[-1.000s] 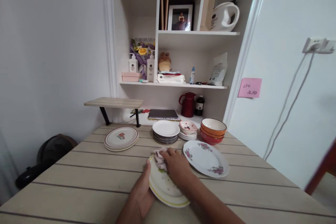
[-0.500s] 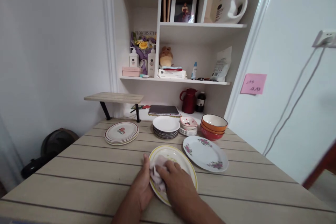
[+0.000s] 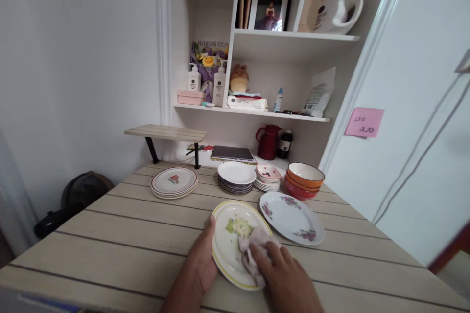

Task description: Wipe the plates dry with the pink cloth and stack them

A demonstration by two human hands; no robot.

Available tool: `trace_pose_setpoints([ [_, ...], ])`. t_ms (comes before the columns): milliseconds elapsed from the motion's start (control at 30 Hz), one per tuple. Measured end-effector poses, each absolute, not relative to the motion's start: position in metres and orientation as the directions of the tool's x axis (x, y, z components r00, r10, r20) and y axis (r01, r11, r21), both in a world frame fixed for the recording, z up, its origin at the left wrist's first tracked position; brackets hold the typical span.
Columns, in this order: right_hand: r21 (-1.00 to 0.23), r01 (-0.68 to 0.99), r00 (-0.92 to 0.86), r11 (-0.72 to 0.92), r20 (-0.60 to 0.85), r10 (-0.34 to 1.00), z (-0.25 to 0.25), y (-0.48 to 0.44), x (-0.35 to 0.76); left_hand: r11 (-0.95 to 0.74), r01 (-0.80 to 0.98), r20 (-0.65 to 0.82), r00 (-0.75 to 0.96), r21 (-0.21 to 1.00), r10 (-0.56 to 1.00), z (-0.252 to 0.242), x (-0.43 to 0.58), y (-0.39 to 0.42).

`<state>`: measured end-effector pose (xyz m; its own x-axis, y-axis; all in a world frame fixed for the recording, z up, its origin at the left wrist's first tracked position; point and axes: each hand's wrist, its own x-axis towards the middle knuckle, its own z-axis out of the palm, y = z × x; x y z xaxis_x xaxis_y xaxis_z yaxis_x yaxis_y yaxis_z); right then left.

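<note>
Lying on the left of the table is a stack of plates, the top one bearing a red flower. Next, the left hand holds a yellow-edged plate at the near middle, thumb at the rim, other fingers hidden. Beyond it stands a pile of white plates. A pinkish cloth lies on the right part of the yellow-edged plate, bunched under the bent fingers of the right hand, which hold it there. Farther back, a small bowl sits on little plates; rightward are a flowered platter and stacked orange and red bowls.
</note>
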<state>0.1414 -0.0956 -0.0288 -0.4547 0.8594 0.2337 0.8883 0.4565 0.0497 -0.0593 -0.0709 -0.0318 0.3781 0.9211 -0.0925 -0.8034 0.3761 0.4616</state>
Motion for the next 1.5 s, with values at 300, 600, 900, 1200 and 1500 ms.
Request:
trace_pose_setpoints([
  [300,-0.087,0.798,-0.555,0.597,0.280,0.783,0.013,-0.066,0.063,0.294,-0.791,-0.158,0.249,0.536,0.956,-0.020,-0.059,-0.076],
  [600,0.024,0.901,-0.426,0.434,0.242,0.872,0.005,-0.045,0.116,0.309,-0.809,-0.125,0.285,0.501,0.950,-0.031,-0.059,-0.071],
  [900,0.007,0.802,-0.577,0.598,0.274,0.770,-0.029,-0.099,0.099,0.370,-0.748,-0.165,0.337,0.550,0.927,-0.023,-0.060,-0.076],
  [1200,-0.072,0.856,-0.479,0.511,0.259,0.839,0.038,-0.030,0.062,0.277,-0.793,-0.118,0.254,0.542,0.960,-0.015,-0.054,-0.075],
  [1500,0.070,0.895,-0.442,0.441,0.272,0.855,-0.032,-0.091,0.149,0.347,-0.800,-0.132,0.325,0.489,0.937,-0.028,-0.058,-0.074],
])
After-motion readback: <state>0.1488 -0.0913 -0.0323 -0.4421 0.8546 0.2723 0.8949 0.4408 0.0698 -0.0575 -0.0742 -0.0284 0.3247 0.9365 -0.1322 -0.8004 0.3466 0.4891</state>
